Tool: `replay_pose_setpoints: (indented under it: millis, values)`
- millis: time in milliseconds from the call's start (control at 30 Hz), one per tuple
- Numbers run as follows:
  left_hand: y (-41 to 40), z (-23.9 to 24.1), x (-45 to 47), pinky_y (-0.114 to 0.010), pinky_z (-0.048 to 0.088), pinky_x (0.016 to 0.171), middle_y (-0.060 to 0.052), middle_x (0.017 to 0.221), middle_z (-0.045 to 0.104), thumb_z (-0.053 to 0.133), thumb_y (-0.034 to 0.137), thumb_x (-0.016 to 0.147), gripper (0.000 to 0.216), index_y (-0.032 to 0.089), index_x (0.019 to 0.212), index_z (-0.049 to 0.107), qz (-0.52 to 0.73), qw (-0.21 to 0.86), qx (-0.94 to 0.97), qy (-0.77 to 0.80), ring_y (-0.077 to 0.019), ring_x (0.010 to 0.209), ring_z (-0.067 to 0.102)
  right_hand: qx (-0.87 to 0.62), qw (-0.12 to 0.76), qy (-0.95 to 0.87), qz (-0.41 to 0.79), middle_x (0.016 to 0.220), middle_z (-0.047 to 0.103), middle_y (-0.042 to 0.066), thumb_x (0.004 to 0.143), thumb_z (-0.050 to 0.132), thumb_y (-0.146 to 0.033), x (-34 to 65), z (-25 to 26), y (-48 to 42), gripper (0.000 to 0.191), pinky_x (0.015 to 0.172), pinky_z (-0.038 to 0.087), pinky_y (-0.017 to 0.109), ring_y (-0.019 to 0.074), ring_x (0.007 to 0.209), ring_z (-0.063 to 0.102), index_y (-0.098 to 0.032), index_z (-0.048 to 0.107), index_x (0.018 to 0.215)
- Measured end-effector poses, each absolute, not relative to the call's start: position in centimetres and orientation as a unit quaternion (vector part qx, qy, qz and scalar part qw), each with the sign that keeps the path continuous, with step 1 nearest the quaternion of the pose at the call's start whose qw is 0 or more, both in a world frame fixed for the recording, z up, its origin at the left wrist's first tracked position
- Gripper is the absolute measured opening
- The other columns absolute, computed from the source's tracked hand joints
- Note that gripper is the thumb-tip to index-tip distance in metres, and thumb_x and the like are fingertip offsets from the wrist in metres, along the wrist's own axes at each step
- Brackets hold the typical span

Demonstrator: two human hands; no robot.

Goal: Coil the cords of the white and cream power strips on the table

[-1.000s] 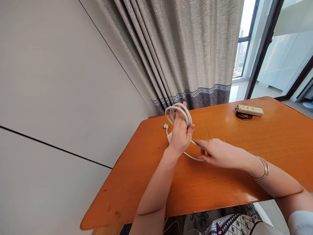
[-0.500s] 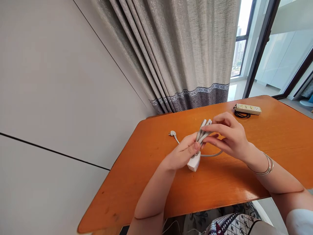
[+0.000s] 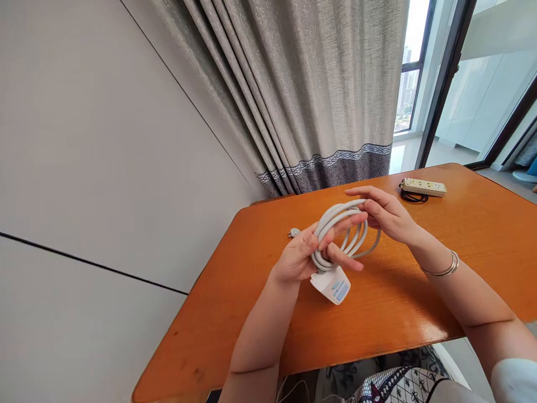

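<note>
Nearest the camera, at about six o'clock, the two forearms reach out over the near edge of the orange worktop (image 3: 377,330). The left hand (image 3: 300,260) is closed around the bottom of a white cord coil (image 3: 342,232), its fingers (image 3: 346,263) clamped across the gathered loops. Just below that grip hangs the white socket block (image 3: 333,284) with blue buttons, held slightly above the worktop or barely touching it; which one cannot be told.

At about one o'clock from the left hand, the right hand (image 3: 388,215), with bangles (image 3: 442,267) on its wrist, meets the top of the coil. Its fingers are loosely curled and partly spread, resting on the upper loops and the outermost strand rather than squeezing them.

Judging from how the cord lies, most of it is already gathered into several even loops. What looks left is the tail: a short length runs off toward ten o'clock, ending in the plug (image 3: 295,232) that lies on the worktop just behind the left hand.

Further off, toward one o'clock, a second power strip (image 3: 423,187) sits on its black cable near the far edge, well apart from the hands. Beyond it hangs the grey curtain (image 3: 319,95).
</note>
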State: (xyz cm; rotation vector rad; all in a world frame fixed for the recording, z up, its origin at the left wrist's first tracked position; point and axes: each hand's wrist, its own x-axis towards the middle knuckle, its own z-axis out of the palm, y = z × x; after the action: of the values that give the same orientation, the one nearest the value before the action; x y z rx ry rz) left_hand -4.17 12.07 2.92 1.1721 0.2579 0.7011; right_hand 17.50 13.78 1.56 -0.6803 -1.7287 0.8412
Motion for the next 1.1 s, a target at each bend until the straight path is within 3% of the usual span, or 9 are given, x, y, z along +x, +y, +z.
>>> replay_pose_setpoints:
  millis: [100, 233, 367, 567, 733, 867, 1000, 1100]
  values:
    - [12.3, 3.1, -4.7, -0.032, 0.060, 0.055, -0.013, 0.136, 0.063, 0.079, 0.061, 0.069, 0.062, 0.017, 0.063, 0.035, 0.407, 0.750, 0.507, 0.122, -0.0224, 0.066, 0.075, -0.282, 0.504, -0.703, 0.416, 0.063, 0.034, -0.006, 0.101, 0.037, -0.054, 16.5, 0.1, 14.6, 0.050, 0.045, 0.033, 0.022, 0.0100, 0.050, 0.033, -0.019, 0.055, 0.132]
    - [12.5, 3.5, -4.6, -0.040, 0.064, 0.079, -0.007, 0.144, 0.058, 0.066, 0.063, 0.081, 0.060, 0.020, 0.064, 0.028, 0.547, 0.663, 0.489, 0.148, -0.0259, 0.099, 0.074, -0.343, 0.442, -0.766, 0.316, 0.082, 0.053, 0.001, 0.101, 0.038, -0.034, 15.1, -1.0, 14.9, 0.046, 0.068, 0.048, 0.030, 0.0137, 0.068, 0.048, -0.016, 0.043, 0.144]
    - [12.6, 3.7, -3.7, -0.049, 0.056, 0.099, -0.007, 0.150, 0.051, 0.048, 0.060, 0.094, 0.050, 0.022, 0.067, 0.032, 0.608, 0.601, 0.491, 0.168, -0.0293, 0.138, 0.050, -0.381, 0.339, -0.813, 0.282, 0.098, 0.061, 0.009, 0.095, 0.041, -0.018, 14.6, -1.3, 14.5, 0.066, 0.082, 0.050, 0.039, 0.0184, 0.081, 0.057, -0.012, 0.018, 0.156]
    - [13.5, 3.4, -3.2, -0.048, 0.050, 0.108, -0.005, 0.148, 0.055, 0.043, 0.058, 0.097, 0.045, 0.022, 0.070, 0.043, 0.657, 0.543, 0.492, 0.176, -0.0255, 0.147, 0.038, -0.388, 0.303, -0.826, 0.275, 0.105, 0.062, 0.012, 0.094, 0.040, -0.017, 14.7, -2.3, 14.4, 0.077, 0.088, 0.051, 0.041, 0.0184, 0.084, 0.060, -0.011, 0.001, 0.159]
    - [14.7, 3.5, -4.4, -0.043, 0.045, 0.114, -0.001, 0.143, 0.059, 0.052, 0.059, 0.093, 0.043, 0.022, 0.071, 0.050, 0.723, 0.458, 0.490, 0.166, -0.0236, 0.147, 0.038, -0.366, 0.376, -0.824, 0.215, 0.117, 0.054, 0.015, 0.097, 0.039, -0.021, 14.6, -3.1, 15.1, 0.069, 0.092, 0.050, 0.043, 0.0196, 0.094, 0.056, -0.015, 0.012, 0.160]
    - [15.2, 3.8, -5.8, -0.043, 0.045, 0.115, -0.001, 0.143, 0.059, 0.053, 0.064, 0.090, 0.046, 0.022, 0.072, 0.052, 0.755, 0.389, 0.500, 0.171, -0.0253, 0.146, 0.040, -0.376, 0.452, -0.797, 0.142, 0.110, 0.053, 0.011, 0.100, 0.032, -0.020, 14.5, -3.5, 15.8, 0.057, 0.089, 0.051, 0.039, 0.0193, 0.092, 0.054, -0.023, 0.029, 0.157]
    - [15.1, 3.7, -6.1, -0.045, 0.043, 0.116, -0.002, 0.146, 0.057, 0.050, 0.064, 0.092, 0.043, 0.023, 0.079, 0.057, 0.737, 0.385, 0.529, 0.168, -0.0261, 0.146, 0.040, -0.453, 0.358, -0.812, 0.088, 0.099, 0.055, 0.010, 0.100, 0.032, -0.019, 14.4, -3.3, 15.4, 0.055, 0.075, 0.051, 0.036, 0.0189, 0.077, 0.053, -0.018, 0.037, 0.154]
    - [15.2, 3.1, -5.4, -0.050, 0.043, 0.115, -0.003, 0.153, 0.049, 0.051, 0.067, 0.090, 0.042, 0.027, 0.097, 0.062, 0.724, 0.373, 0.557, 0.163, -0.0296, 0.148, 0.036, -0.457, 0.284, -0.838, 0.097, 0.098, 0.060, 0.012, 0.099, 0.036, -0.020, 13.9, -2.6, 14.2, 0.055, 0.074, 0.050, 0.034, 0.0192, 0.075, 0.056, -0.014, 0.036, 0.154]
